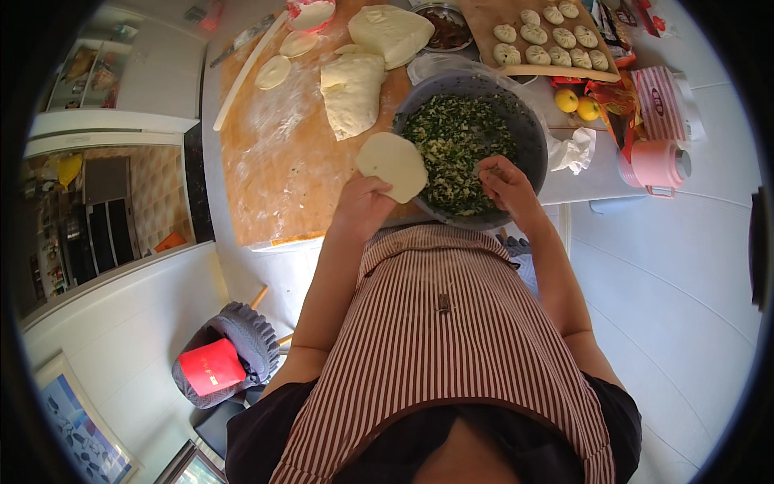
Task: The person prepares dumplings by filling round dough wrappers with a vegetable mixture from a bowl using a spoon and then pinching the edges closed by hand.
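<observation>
My left hand (pixel 364 202) holds a flat round dough wrapper (pixel 392 166) by its lower edge, thumb on top. The wrapper overlaps the left rim of a large grey bowl (pixel 532 130). Chopped green filling (pixel 462 145) with pale bits fills much of that bowl. Over its right side, my right hand (pixel 507 187) has its fingers curled around what looks like a small utensil, mostly hidden by the fingers. Two rolled wrappers (pixel 273 72) lie on the floured wooden board (pixel 272 175), near a long rolling pin (pixel 249 72). Larger dough slabs (pixel 352 94) rest behind the left hand.
Pleated buns (pixel 563 37) stand on a wooden board (pixel 496 36) at the back right. Beside them are a metal dish (pixel 444 27), yellow fruits (pixel 566 100), crumpled paper (pixel 574 151) and a pink thermal container (pixel 653 164). A knife (pixel 242 39) lies far left. A covered stool (pixel 242 327) stands lower left.
</observation>
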Demonstrator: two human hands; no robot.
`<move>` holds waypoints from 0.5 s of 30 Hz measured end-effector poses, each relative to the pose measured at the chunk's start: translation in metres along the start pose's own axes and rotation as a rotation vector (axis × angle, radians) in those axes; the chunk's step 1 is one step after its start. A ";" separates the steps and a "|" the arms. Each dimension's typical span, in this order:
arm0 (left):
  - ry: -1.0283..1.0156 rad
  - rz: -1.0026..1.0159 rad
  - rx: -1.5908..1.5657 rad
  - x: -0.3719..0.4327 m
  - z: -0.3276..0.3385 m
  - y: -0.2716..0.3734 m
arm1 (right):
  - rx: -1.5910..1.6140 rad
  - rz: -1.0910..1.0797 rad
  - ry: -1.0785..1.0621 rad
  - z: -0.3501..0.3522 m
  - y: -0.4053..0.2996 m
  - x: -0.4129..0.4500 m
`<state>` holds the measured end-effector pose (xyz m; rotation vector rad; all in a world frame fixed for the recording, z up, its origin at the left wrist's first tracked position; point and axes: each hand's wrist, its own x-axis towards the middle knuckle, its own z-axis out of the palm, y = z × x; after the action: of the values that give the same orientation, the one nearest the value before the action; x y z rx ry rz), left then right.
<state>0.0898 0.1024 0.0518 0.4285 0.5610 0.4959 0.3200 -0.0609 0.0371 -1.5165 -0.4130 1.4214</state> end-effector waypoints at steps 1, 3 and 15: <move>-0.023 -0.016 -0.021 0.007 0.010 -0.008 | -0.115 -0.208 0.075 0.004 0.004 -0.001; -0.053 -0.035 -0.044 0.021 0.026 -0.021 | -0.234 -0.416 0.157 0.013 0.005 -0.003; -0.114 0.039 -0.245 0.048 0.013 -0.025 | -1.112 -0.742 0.542 0.011 0.011 -0.035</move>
<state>0.1410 0.1058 0.0295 0.2320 0.3764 0.5661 0.2971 -0.0889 0.0495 -2.1477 -1.3766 0.0850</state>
